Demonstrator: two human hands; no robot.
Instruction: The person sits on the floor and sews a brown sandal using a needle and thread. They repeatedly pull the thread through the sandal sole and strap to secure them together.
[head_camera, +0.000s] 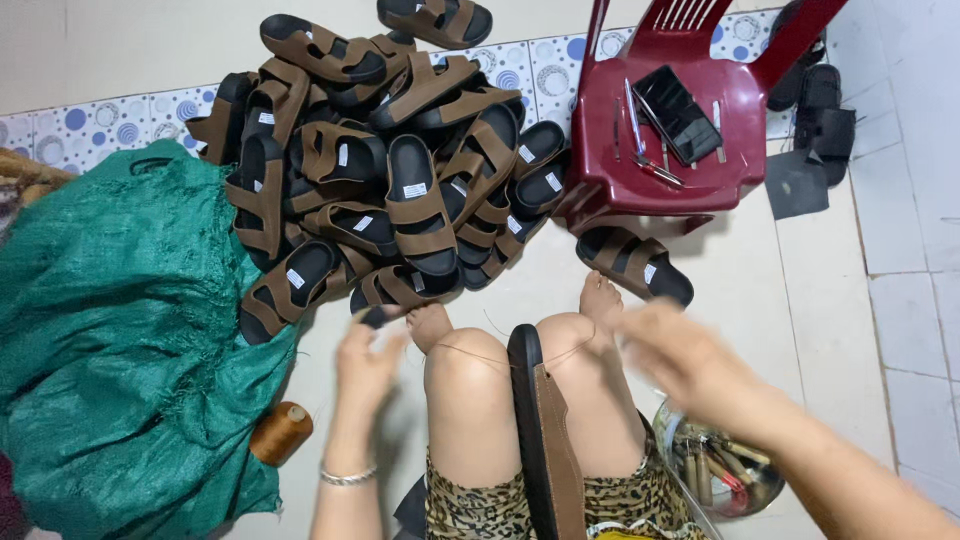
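A brown sandal with a black sole (545, 430) stands on edge, clamped between my bare knees. A thin thread (470, 352) runs across my knees from it. My left hand (365, 360), with a silver bracelet on the wrist, is raised left of the knees, its fingers pinched together on the thread's end. My right hand (685, 360) is blurred in motion to the right of the knees, above a metal bowl (672, 425); I cannot make out its fingers or whether they hold anything.
A big pile of brown sandals (400, 170) lies ahead, one loose sandal (635, 265) beside a red plastic chair (745, 110) bearing a dark flat object (678, 112) and pens. A green sack (120, 330) and a brown thread spool (280, 432) sit left. The bowl holds tools.
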